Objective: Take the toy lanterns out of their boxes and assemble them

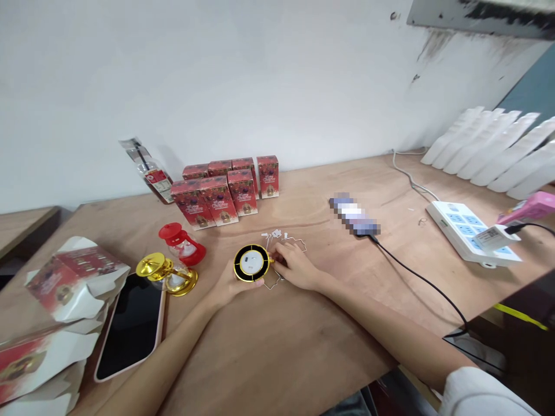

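Observation:
My left hand (231,282) is closed around a small gold lantern (251,262), whose round base, black ring and white centre disc face me. At the lantern's right edge my right hand (295,263) has its fingers pinched together; what lies between them is too small to make out. Behind and under my right hand lie thin bent wire handles (299,240) and small white pieces (276,233). Left of my hands a red lantern (189,252) and a gold lantern (181,284) stand on the wooden table (243,352).
Red printed boxes (220,202) stand near the wall beside a clear plastic packet (150,170). Flattened cartons (80,277) and a dark-screened phone (132,326) lie at left. At right are another phone (353,215) on a cable, a power strip (462,228) and white curved pieces (481,144).

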`<act>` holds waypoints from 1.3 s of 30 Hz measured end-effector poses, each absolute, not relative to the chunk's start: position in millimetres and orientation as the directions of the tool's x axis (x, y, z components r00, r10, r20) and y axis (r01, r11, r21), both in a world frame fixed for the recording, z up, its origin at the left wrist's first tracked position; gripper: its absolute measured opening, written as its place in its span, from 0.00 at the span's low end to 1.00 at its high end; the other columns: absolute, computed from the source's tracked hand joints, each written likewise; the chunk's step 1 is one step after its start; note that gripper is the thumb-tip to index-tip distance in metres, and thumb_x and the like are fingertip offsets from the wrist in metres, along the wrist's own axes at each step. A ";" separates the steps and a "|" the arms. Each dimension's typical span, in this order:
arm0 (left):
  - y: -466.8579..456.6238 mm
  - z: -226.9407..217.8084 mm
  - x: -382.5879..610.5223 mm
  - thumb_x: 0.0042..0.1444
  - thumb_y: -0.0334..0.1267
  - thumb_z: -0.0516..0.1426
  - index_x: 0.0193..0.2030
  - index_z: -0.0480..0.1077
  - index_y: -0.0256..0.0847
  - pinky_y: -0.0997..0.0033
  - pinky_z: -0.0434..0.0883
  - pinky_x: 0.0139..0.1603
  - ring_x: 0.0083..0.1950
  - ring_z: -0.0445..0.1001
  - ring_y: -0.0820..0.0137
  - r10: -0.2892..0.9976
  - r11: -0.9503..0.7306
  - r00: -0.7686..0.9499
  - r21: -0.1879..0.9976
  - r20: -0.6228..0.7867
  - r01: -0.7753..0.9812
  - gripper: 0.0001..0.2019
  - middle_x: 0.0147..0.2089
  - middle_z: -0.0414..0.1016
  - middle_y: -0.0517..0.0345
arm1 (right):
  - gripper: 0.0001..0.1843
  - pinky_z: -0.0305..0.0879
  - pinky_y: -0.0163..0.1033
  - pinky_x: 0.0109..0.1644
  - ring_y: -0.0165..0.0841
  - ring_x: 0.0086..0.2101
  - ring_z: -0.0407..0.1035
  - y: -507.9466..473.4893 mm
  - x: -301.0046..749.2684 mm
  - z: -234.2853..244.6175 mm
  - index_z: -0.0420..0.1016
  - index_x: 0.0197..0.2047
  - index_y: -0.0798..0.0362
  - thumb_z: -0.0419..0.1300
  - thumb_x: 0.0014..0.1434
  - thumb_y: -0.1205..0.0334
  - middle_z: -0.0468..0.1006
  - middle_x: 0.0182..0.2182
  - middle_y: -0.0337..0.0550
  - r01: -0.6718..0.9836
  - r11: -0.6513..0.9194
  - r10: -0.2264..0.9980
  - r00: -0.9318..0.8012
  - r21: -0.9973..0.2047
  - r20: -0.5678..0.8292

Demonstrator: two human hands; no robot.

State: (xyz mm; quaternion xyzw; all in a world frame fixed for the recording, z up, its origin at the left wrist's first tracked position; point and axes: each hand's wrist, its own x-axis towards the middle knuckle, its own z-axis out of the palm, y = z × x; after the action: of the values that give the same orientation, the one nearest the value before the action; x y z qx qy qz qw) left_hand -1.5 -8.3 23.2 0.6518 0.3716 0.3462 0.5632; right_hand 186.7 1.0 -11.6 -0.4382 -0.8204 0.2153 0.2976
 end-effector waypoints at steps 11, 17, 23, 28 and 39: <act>-0.8 3.9 -10.3 0.41 0.43 0.64 0.47 0.71 0.40 0.56 0.62 0.59 0.56 0.67 0.55 0.892 -0.030 0.444 0.991 0.084 -0.129 0.24 0.52 0.73 0.51 | 0.06 0.58 0.41 0.45 0.37 0.41 0.65 -5.8 185.2 -7.7 0.67 0.40 0.50 0.59 0.59 0.64 0.74 0.38 0.42 0.614 0.590 0.799 -0.349 -0.525 0.489; 0.8 7.5 -6.4 0.42 0.49 0.61 0.47 0.71 0.39 0.51 0.62 0.57 0.54 0.69 0.53 0.901 0.090 0.428 0.936 0.069 -0.341 0.25 0.48 0.75 0.48 | 0.06 0.59 0.42 0.46 0.37 0.41 0.67 -5.9 183.2 -10.8 0.69 0.42 0.49 0.57 0.59 0.66 0.76 0.38 0.42 0.658 0.545 0.829 -0.332 -0.520 0.449; 0.3 11.3 -7.5 0.43 0.48 0.61 0.46 0.71 0.40 0.50 0.62 0.56 0.53 0.70 0.53 0.908 0.112 0.415 0.928 0.050 -0.356 0.23 0.47 0.75 0.50 | 0.07 0.67 0.36 0.39 0.32 0.36 0.72 -3.4 182.7 -15.2 0.70 0.41 0.50 0.52 0.61 0.67 0.78 0.36 0.41 0.467 0.489 0.867 -0.167 -0.737 0.469; 2.2 10.5 -8.0 0.43 0.48 0.61 0.42 0.72 0.40 0.49 0.63 0.56 0.52 0.70 0.53 0.915 0.124 0.400 0.908 0.052 -0.401 0.20 0.47 0.75 0.51 | 0.04 0.66 0.36 0.36 0.31 0.31 0.71 -3.9 183.2 -11.6 0.72 0.35 0.50 0.55 0.60 0.64 0.78 0.32 0.39 0.459 0.441 0.882 -0.062 -0.772 0.467; 0.6 8.0 -6.8 0.44 0.46 0.62 0.42 0.72 0.40 0.51 0.65 0.56 0.53 0.71 0.53 0.876 0.123 0.478 0.928 0.064 -0.351 0.19 0.46 0.76 0.51 | 0.05 0.63 0.37 0.38 0.32 0.30 0.68 -6.5 183.1 -11.7 0.72 0.33 0.50 0.56 0.60 0.64 0.77 0.30 0.39 0.583 0.477 0.844 -0.095 -0.658 0.528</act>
State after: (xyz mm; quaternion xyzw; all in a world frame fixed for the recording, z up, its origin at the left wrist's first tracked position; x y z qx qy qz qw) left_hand -6.8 0.6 8.0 0.4969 0.2641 0.4376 0.7013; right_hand 183.1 -6.5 -11.7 -0.4914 -0.7262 0.1420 0.4593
